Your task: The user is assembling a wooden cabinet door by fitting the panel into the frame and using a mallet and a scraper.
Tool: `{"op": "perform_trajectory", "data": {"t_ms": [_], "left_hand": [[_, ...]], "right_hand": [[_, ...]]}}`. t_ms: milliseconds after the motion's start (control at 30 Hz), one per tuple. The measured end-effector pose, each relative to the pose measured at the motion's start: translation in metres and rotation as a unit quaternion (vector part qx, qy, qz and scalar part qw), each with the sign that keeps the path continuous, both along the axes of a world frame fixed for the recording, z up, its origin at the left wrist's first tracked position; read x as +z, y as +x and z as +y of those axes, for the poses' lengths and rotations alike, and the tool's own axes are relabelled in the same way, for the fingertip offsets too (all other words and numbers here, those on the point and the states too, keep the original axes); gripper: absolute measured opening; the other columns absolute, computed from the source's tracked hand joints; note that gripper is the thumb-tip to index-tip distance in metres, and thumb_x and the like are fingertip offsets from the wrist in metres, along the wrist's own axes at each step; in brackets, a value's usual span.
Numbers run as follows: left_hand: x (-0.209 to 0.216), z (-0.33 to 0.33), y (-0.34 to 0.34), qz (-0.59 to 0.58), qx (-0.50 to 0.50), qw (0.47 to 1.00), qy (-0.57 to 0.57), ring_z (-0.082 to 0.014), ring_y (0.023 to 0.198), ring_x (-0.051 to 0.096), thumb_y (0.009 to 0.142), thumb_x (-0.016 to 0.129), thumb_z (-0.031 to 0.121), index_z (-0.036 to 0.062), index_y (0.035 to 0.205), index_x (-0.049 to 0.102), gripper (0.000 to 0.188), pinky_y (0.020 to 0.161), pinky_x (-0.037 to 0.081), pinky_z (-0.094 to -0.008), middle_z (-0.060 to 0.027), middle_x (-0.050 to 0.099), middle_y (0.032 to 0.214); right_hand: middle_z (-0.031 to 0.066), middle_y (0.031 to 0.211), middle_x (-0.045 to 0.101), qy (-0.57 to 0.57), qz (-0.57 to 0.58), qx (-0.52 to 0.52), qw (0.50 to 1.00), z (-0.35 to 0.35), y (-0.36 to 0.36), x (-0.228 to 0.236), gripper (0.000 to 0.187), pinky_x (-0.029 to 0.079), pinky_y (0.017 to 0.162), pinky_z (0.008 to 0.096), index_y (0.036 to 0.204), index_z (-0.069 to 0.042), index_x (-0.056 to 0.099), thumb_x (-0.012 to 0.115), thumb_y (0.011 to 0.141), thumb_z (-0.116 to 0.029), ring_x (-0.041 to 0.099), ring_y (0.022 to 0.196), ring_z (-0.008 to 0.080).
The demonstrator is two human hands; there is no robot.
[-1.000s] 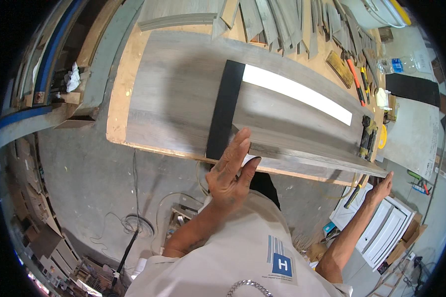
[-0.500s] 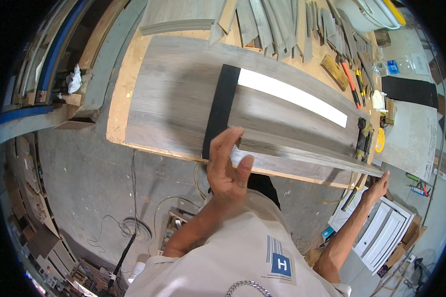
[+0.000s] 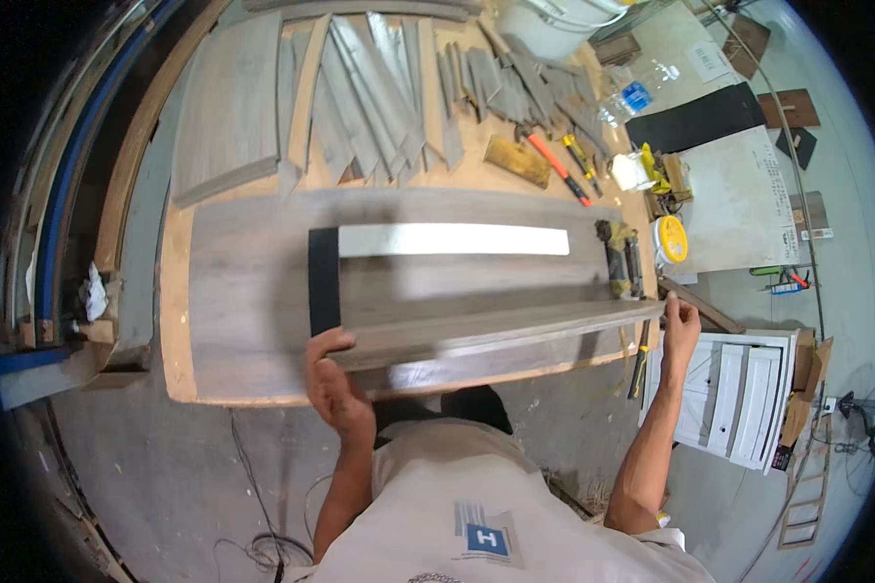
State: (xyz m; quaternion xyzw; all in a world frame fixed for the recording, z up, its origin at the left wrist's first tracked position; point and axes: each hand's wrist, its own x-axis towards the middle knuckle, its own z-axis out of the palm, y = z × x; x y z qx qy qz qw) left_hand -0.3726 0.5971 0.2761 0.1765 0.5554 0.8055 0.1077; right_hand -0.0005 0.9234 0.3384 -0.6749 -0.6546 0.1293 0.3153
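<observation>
A long grey wood-look plank [image 3: 501, 332] is held between my hands, tilted above the near side of the table. My left hand [image 3: 340, 394] grips its left end, fingers over the upper side and thumb near the edge. At the far right end, my right hand [image 3: 682, 328] pinches the plank. Beneath lies a wide grey wood-look panel [image 3: 248, 282]. On that panel, a white strip [image 3: 457, 239] runs lengthwise and meets a black strip [image 3: 324, 280] that lies crosswise near my left hand. The plank hides part of the panel.
Many grey offcuts [image 3: 379, 97] and a stack of boards [image 3: 226, 107] cover the table's far side. An orange-handled hammer [image 3: 557, 169], a wood block [image 3: 516, 161], clamps [image 3: 620, 257] and a yellow-lidded tub [image 3: 670, 239] are at the right. A white cabinet [image 3: 734, 394] stands beyond the table.
My left hand, earlier open beside the plank's left end, has closed on it. The plank now lies more level across my front. The whole view has turned and shifted.
</observation>
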Motion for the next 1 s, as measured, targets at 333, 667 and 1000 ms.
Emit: {"op": "perform_trajectory", "data": {"t_ms": [333,667,1000], "left_hand": [[0.007,0.024,0.002,-0.005,0.108,0.994,-0.027,-0.0209,0.088,0.047,0.102,0.036,0.030,0.0032,0.089,0.051,0.033,0.085,0.040,-0.0353,-0.0095,0.050,0.090],[0.015,0.026,0.000,-0.050,0.097,0.994,0.009,-0.0219,0.085,0.046,0.097,0.049,0.034,0.0046,0.086,0.052,0.032,0.083,0.039,-0.0378,-0.0079,0.049,0.085],[0.015,0.024,-0.021,-0.082,-0.021,0.996,-0.004,-0.0240,0.078,0.051,0.096,0.051,0.036,0.0015,0.080,0.055,0.038,0.077,0.043,-0.0369,-0.0124,0.054,0.079]], "right_hand": [[0.0186,0.088,0.069,-0.089,-0.125,0.376,0.914,0.198,-0.122,-0.008,0.020,0.051,0.073,0.0378,0.101,0.001,0.065,0.060,0.091,-0.016,0.068,0.079,0.0290],[0.0224,0.107,0.069,-0.208,-0.354,0.297,0.862,0.322,-0.189,-0.146,0.052,0.051,0.089,0.0458,0.117,-0.002,0.061,0.072,0.078,-0.033,0.065,0.104,0.0366],[0.0207,0.088,0.068,-0.019,-0.179,0.404,0.897,0.304,-0.137,-0.024,0.056,0.052,0.077,0.0408,0.114,-0.004,0.062,0.083,0.069,-0.029,0.067,0.081,0.0353]]}}
